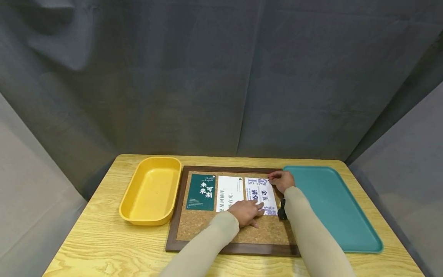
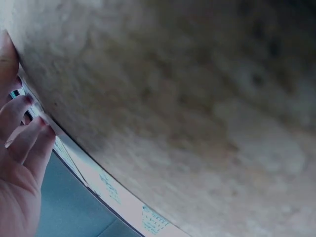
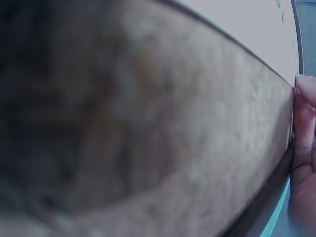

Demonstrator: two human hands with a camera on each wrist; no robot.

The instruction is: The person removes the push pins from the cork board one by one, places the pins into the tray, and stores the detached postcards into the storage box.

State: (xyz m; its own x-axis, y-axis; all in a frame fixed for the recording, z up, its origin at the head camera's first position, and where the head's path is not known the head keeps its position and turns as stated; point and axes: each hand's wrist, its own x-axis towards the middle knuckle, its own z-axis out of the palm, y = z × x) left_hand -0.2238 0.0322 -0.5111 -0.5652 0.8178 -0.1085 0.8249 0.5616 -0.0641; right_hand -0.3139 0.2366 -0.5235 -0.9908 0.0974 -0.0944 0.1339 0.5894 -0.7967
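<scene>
My left hand (image 1: 246, 213) rests with spread fingers on the lower edge of a white card with purple lettering (image 1: 256, 192). This card lies on a brown-framed cork board (image 1: 197, 227). At its top right corner, my right hand (image 1: 283, 181) pinches a tiny thing, probably a pushpin, mostly hidden by the fingers. To the left on the board are a white card with dark lettering (image 1: 230, 188) and a dark green card (image 1: 200, 192), each with a small round dark spot at its top right corner. Both wrist views show fingertips at a card's edge against blurred cork.
A yellow tub (image 1: 150, 192) stands left of the board on the wooden table (image 1: 100, 231). A flat teal tray (image 1: 332, 204) lies to the right, partly behind my right forearm. Beside that wrist is a small black object (image 1: 282, 211). Dark grey cloth (image 1: 207, 77) hangs behind the table.
</scene>
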